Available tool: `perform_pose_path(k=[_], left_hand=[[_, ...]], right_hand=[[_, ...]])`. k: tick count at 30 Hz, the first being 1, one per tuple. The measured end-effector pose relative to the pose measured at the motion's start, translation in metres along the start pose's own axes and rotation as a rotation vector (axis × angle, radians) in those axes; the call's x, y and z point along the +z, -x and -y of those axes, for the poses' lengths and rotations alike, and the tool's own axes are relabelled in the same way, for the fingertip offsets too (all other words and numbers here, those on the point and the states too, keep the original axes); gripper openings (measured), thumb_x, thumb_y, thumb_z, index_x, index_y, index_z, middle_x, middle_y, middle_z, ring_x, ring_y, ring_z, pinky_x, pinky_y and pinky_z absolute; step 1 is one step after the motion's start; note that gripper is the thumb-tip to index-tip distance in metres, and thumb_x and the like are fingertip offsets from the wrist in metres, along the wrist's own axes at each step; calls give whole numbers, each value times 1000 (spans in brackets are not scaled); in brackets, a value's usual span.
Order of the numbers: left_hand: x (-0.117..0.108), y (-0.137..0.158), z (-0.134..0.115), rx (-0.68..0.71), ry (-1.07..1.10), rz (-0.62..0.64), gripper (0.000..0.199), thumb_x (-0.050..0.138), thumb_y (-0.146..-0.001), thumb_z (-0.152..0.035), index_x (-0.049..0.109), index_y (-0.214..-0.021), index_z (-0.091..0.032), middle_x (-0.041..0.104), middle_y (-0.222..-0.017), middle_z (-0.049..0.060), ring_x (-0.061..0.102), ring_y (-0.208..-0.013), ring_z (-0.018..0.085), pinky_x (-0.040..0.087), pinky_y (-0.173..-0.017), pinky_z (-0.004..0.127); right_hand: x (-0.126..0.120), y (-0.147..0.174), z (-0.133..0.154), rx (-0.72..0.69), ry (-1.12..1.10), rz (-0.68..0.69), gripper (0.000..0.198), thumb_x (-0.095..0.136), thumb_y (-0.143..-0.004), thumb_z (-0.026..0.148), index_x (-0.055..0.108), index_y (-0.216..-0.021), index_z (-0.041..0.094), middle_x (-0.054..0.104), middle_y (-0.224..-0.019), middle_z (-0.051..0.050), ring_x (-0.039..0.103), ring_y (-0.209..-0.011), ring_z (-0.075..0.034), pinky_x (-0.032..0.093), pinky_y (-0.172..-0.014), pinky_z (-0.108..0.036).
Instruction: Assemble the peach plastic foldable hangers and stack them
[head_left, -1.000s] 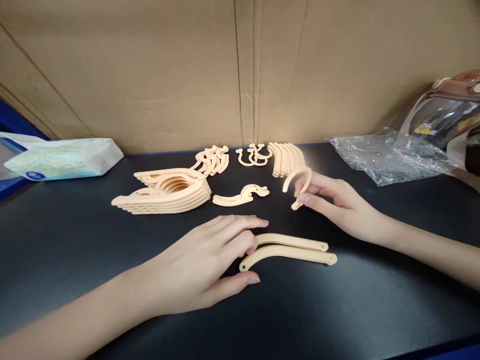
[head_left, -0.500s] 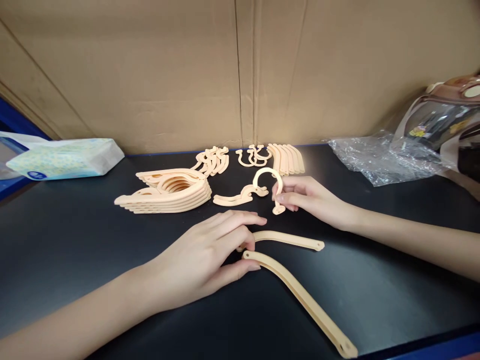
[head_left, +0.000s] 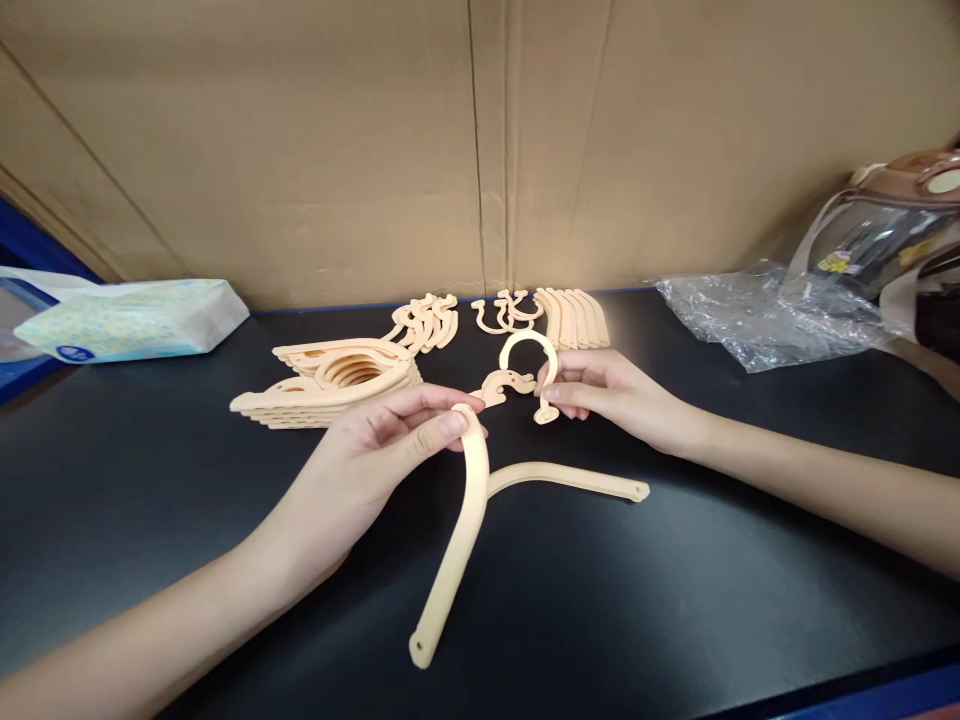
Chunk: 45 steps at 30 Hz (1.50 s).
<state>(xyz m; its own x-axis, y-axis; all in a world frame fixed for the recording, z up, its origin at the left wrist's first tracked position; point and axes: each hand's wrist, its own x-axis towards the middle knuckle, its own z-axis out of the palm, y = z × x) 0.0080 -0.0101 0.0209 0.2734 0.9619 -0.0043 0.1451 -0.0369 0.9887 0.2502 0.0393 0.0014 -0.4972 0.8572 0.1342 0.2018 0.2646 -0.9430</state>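
Observation:
My left hand [head_left: 375, 460] pinches the upper end of a curved beige hanger arm [head_left: 471, 500], whose other end with a small hole points down toward me. Between the fingers of my right hand [head_left: 607, 395] is a beige hanger hook [head_left: 530, 345], its loop upward and its flat foot at the bottom. A second hanger arm [head_left: 570, 475] lies on the black table, passing behind the held one. Just beyond my left fingertips lies a short notched beige piece [head_left: 499, 385], partly hidden by my hand.
A stack of beige hanger pieces [head_left: 300, 400] sits left of centre. Behind are small curved parts [head_left: 427, 322], loose hooks [head_left: 510, 312] and a row of arms [head_left: 574, 318]. A tissue pack [head_left: 150, 318] is left; a clear plastic bag [head_left: 757, 315] and a bottle [head_left: 870, 235] are right.
My left hand has lifted the nearer hanger arm off the table and turned it, so its free end swings from lower right to lower left. My right hand has shifted slightly left with the hook.

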Motion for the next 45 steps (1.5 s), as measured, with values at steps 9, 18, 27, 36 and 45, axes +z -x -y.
perform_pose_path(k=[9, 18, 27, 36, 45], left_hand=[[5, 3, -7, -172, -37, 47, 29, 47, -97, -45, 62, -95, -21, 56, -58, -8, 45, -34, 4, 37, -39, 14], [2, 8, 5, 329, -883, 99, 31, 44, -96, -37, 64, -81, -20, 56, -56, -4, 47, -49, 10, 34, -51, 22], [3, -3, 12, 570, -1071, 136, 27, 35, -100, -25, 60, -95, -19, 65, -86, 4, 59, -79, 18, 43, -66, 27], [3, -6, 16, 555, -1023, 206, 24, 38, -102, -28, 60, -97, -19, 64, -84, 1, 59, -74, 15, 41, -65, 26], [2, -5, 17, 534, -1013, 249, 25, 35, -101, -19, 56, -115, -19, 62, -105, 8, 56, -97, 21, 45, -76, 30]], right_hand=[[0, 1, 3, 22, -57, 23, 13, 64, -85, 29, 62, -79, 17, 64, -76, 1, 55, -65, -10, 44, -62, -24], [0, 1, 2, 50, -160, 2, 22, 66, -84, 26, 47, -92, 20, 63, -77, 3, 56, -61, -10, 43, -59, -25], [-1, 2, 0, 32, -213, -23, 39, 69, -78, 19, 42, -106, 23, 66, -83, 2, 63, -71, -13, 46, -56, -23], [3, 1, 0, 66, -395, 31, 52, 70, -77, 15, 41, -119, 25, 61, -85, 4, 62, -74, -12, 54, -57, -24], [0, 2, 2, 129, -468, 34, 44, 71, -80, 18, 44, -115, 25, 61, -87, 4, 63, -76, -11, 56, -67, -24]])
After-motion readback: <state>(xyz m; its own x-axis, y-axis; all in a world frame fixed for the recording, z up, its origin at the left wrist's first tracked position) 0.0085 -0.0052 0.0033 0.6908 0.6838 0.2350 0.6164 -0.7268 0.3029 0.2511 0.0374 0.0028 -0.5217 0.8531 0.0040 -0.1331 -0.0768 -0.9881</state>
